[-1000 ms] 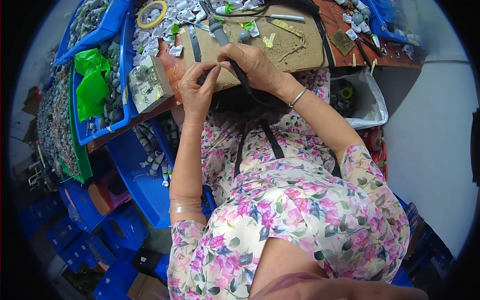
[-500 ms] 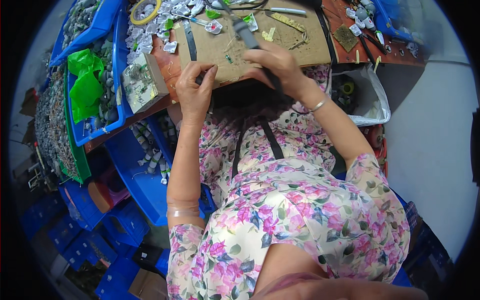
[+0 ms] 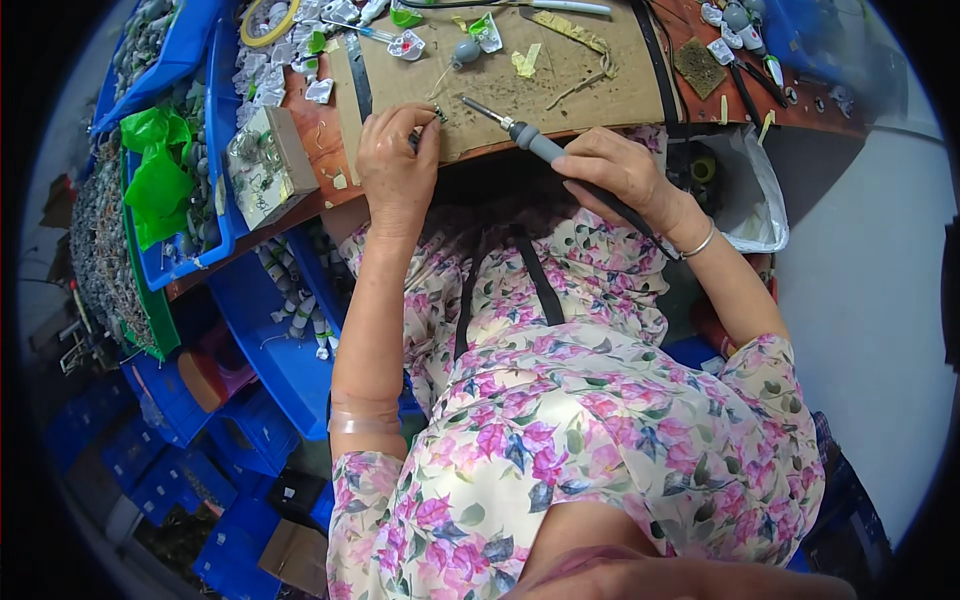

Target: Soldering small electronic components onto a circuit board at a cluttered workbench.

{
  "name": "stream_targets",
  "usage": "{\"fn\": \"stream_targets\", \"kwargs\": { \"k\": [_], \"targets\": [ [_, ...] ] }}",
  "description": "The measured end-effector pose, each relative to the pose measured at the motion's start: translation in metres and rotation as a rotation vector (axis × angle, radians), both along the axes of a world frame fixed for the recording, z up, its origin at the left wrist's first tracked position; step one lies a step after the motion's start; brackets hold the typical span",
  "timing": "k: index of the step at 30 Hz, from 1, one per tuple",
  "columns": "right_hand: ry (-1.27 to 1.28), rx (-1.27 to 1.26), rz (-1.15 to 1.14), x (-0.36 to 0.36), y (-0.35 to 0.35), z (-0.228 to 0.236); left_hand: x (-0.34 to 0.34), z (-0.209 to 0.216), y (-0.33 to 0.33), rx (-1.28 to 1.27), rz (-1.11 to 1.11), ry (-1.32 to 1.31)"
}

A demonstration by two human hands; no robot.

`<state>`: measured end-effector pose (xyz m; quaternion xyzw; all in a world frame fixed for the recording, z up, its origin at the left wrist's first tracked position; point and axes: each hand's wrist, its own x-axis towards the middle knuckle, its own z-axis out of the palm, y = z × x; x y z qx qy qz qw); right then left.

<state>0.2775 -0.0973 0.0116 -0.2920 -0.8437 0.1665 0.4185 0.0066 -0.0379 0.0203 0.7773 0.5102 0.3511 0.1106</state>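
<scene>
My right hand [image 3: 625,180] is closed around a soldering iron [image 3: 540,145] with a grey and black handle. Its metal tip points up and left, short of my left fingers and apart from them. My left hand [image 3: 397,165] is closed in a pinch at the cardboard's near edge. A small green circuit board [image 3: 440,115] shows at its fingertips; the fingers cover part of it. From there a thin wire runs toward a grey rounded part [image 3: 465,52] on the cardboard [image 3: 490,80].
White and green plastic shells [image 3: 407,44] lie beyond my hands, near a tape roll [image 3: 268,22]. A pale block [image 3: 268,165] with wire bits stands left, beside a blue bin [image 3: 230,150]. A sponge [image 3: 698,68], pliers [image 3: 745,92] and a white-lined container [image 3: 755,190] are right.
My right hand has drawn the soldering iron back to the right and down, its tip now pointing left. The green board now sits at my left fingertips. The grey rounded part has come into sight.
</scene>
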Motion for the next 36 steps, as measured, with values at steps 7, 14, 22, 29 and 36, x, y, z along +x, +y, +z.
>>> {"fn": "stream_targets", "kwargs": {
  "k": [7, 14, 22, 29, 36],
  "targets": [
    [-0.047, -0.053, 0.092, 0.014, 0.005, -0.001, 0.006, 0.001, -0.001, -0.073, 0.081, 0.038],
    [0.016, -0.052, 0.13, 0.019, 0.016, -0.017, 0.01, -0.001, -0.002, -0.007, 0.124, 0.072],
    [0.122, -0.123, 0.177, 0.015, 0.026, -0.021, 0.013, 0.0, -0.005, 0.004, 0.127, 0.105],
    [0.138, -0.119, 0.191, 0.015, 0.03, -0.023, 0.014, 0.0, -0.005, 0.036, 0.125, 0.136],
    [0.119, -0.113, 0.191, 0.014, 0.031, -0.022, 0.015, 0.0, -0.005, 0.039, 0.131, 0.143]
  ]
}}
